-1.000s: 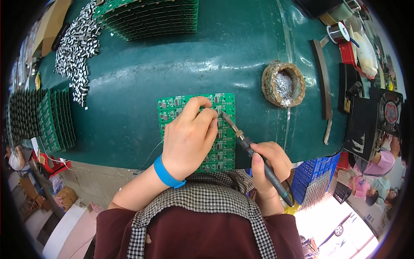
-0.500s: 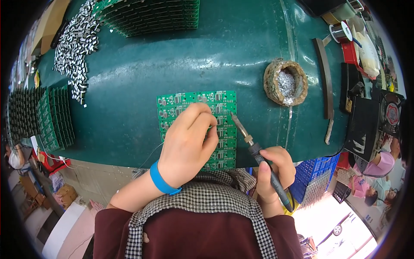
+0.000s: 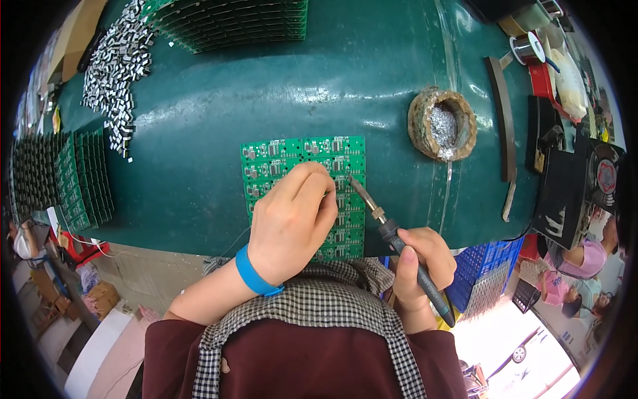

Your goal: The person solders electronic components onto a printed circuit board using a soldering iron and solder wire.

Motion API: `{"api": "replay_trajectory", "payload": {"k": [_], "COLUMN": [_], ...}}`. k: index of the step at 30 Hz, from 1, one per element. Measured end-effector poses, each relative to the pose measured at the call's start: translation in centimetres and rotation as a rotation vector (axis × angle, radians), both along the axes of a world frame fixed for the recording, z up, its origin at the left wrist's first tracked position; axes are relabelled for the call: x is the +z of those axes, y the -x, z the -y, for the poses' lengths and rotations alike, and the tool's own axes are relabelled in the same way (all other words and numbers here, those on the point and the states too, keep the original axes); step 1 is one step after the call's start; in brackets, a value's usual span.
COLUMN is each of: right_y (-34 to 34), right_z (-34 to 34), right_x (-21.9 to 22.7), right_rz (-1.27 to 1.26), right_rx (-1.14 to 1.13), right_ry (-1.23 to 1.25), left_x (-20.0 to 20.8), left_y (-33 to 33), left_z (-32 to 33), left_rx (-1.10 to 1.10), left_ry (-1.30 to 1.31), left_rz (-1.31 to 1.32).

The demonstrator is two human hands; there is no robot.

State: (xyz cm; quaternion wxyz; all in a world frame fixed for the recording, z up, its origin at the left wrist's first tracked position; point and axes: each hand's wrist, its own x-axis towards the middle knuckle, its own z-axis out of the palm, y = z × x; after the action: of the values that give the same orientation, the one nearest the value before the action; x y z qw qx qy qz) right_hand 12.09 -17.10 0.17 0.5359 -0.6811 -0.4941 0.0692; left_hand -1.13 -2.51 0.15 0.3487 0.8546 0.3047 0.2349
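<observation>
From my end of the feed, I take the step in hand to be soldering on a green circuit-board panel (image 3: 345, 218), which lies on the counter (image 3: 179, 186) directly in front of the apron, partly hidden by the left hand (image 3: 287, 216). My right hand (image 3: 425, 263) has its fingers closed around the handle of a soldering iron (image 3: 392, 234), pen-fashion, with the tip slanting up to the panel's right half. Whether the tip touches a joint or sits just above it, I cannot tell.

My left hand arches over the middle of the panel, fingers curled and drawn together near the iron's tip. Whatever may be between them is hidden, so I cannot say whether they grip anything. A thin wire (image 3: 234, 241) shows at that hand's left side. As I judge it, the next move calls for a steady tip on a small spot, with the left fingers kept clear of the hot metal.

As for writing, I see pale marks on the iron's handle, too small for me to make out. The panel carries fine white print, equally unreadable from here. At far right a dark fan unit (image 3: 603, 174) bears a red emblem, and I find no legible label on the wire spool (image 3: 527, 48).
</observation>
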Motion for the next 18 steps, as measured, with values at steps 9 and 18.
{"api": "replay_trajectory", "payload": {"k": [9, 18], "right_y": [0.2, 0.1], "right_z": [-0.7, 0.3], "right_x": [0.1, 0.0], "right_rz": [0.049, 0.051], "right_rx": [0.031, -0.006], "right_ry": [0.045, -0.023], "left_x": [0.3, -0.1], "left_y": [0.5, 0.5], "left_z": [0.2, 0.4], "left_rx": [-0.004, -0.013], "left_ry": [0.07, 0.019], "left_rz": [0.003, 0.015]}}
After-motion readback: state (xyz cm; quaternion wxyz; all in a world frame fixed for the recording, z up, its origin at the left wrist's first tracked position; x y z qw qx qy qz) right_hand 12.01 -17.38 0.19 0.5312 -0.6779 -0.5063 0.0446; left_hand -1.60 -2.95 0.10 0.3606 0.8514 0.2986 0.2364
